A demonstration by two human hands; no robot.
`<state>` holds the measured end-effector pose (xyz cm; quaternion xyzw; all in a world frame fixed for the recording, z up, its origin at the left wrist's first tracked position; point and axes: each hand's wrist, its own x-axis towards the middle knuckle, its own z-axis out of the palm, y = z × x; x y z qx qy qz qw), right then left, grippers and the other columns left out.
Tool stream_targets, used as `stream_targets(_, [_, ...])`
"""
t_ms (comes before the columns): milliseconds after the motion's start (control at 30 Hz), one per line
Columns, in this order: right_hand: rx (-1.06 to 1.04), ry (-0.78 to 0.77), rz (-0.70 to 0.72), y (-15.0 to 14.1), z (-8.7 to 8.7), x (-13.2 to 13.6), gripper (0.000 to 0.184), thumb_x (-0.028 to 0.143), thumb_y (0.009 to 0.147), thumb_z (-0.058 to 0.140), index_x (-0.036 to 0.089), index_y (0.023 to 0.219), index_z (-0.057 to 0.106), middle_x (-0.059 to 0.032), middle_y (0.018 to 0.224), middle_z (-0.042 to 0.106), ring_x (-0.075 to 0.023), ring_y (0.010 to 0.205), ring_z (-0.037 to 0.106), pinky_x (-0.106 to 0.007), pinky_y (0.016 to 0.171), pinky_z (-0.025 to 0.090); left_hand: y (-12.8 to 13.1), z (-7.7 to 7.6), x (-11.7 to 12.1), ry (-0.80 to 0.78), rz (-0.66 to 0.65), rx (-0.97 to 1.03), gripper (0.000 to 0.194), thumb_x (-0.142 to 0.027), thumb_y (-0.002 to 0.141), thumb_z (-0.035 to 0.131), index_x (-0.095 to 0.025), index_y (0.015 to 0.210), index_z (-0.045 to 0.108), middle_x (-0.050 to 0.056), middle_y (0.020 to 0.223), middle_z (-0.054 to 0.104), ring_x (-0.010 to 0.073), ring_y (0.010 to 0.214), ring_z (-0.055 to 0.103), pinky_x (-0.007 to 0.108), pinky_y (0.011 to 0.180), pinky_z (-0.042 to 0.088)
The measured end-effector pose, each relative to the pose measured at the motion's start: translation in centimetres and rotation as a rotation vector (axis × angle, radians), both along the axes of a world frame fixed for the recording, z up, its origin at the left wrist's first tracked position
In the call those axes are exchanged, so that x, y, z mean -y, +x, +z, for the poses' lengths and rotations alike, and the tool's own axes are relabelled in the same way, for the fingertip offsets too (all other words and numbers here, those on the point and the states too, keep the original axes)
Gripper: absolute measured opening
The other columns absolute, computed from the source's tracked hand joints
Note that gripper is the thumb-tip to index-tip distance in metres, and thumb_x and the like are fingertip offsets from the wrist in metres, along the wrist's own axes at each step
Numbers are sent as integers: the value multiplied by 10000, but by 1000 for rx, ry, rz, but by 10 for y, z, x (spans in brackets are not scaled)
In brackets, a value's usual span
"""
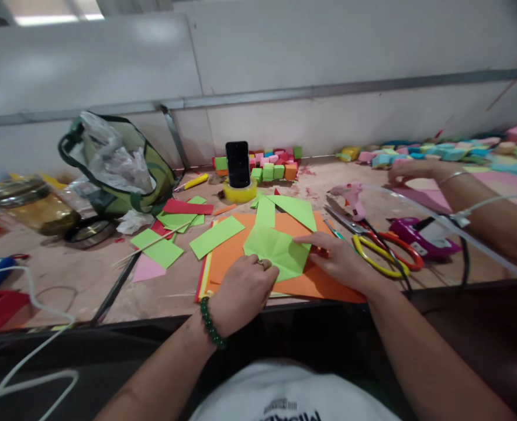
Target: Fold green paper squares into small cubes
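Head view: got a creased light-green sheet (280, 250) near the centre of the table (166, 299), lying over an orange sheet (228, 260). Left hand (243, 292) at 7 o'clock of it, grip curled, knuckles up, touching the near edge; can't tell whether pinching or just pressing, thumb hidden. Right hand (344, 260) at 3 o'clock, index finger laid out on the sheet, rest of the grip bent; can't tell there either. Loose green strip (217, 237) at 9, partly over the orange. Phone (238, 164) upright at 11 by a tape roll (240, 192); paper cubes (268, 172) at 12. Pink glue gun (355, 199) at 2, scissors (345, 221) just below. Another person's arm (490, 202) further out, towards 3. Handling, best guess: very light, thin, bendy, stiffer along folds, easy to tear or mis-crease, likely to slide on the orange. Take by flat edges at 7 and 3, lightly, clear of the centre creases.
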<state>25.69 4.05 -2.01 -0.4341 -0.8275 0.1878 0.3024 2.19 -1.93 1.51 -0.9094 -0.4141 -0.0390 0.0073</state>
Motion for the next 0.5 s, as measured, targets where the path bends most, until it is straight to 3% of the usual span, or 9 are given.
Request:
stream_targets(67, [-10,84,13,1,4,5,241,132,791,532,195,938,711,-55,853,664,-175,790,620,-292,702,515,-5,-1,-6,-3,-15,9,139,-89,851,478,-169,850,592,53,864,643,207,843,571,346,773,450])
stream_targets(167, [109,284,26,-6,11,23,184,152,827,538,181,816,719,-65,734,617,-188,728,582,-301,631,494,-13,-5,-14,61,6,20,180,-76,826,502,-171,906,632,99,1111,629,265,1073,537,442,930,403])
stream_targets(233, [249,430,-20,-17,14,39,188,105,805,541,177,743,703,-90,779,626,-218,776,562,-337,660,484,-15,-6,-15,130,47,35,222,-73,811,514,-161,970,641,134,1271,556,305,1170,478,498,988,357])
stream_targets(300, [341,501,-28,-32,15,53,146,71,748,573,165,683,664,-120,988,657,-269,922,556,-408,784,475,-15,-7,-11,146,67,68,249,-78,812,512,-146,1018,635,145,1276,550,300,1133,494,475,967,388])
stream_targets(333, [366,500,-16,-40,14,58,120,68,734,579,156,698,652,-125,1063,653,-284,978,546,-421,820,468,-14,-8,-7,124,66,87,248,-84,822,503,-147,1024,632,134,1224,580,283,1074,521,446,928,421])
stream_targets(433, [380,364,20,-54,10,63,146,42,744,540,150,763,636,-96,910,678,-242,882,569,-374,757,485,-12,-11,5,12,57,140,218,-107,848,471,-168,982,631,83,1032,641,241,902,556,397,807,473])
stream_targets(500, [327,224,73,-53,7,60,188,28,750,517,156,819,637,-76,862,673,-221,865,574,-347,744,491,-12,-16,12,-25,60,201,223,-108,849,463,-175,989,624,70,1004,644,234,896,555,398,807,474])
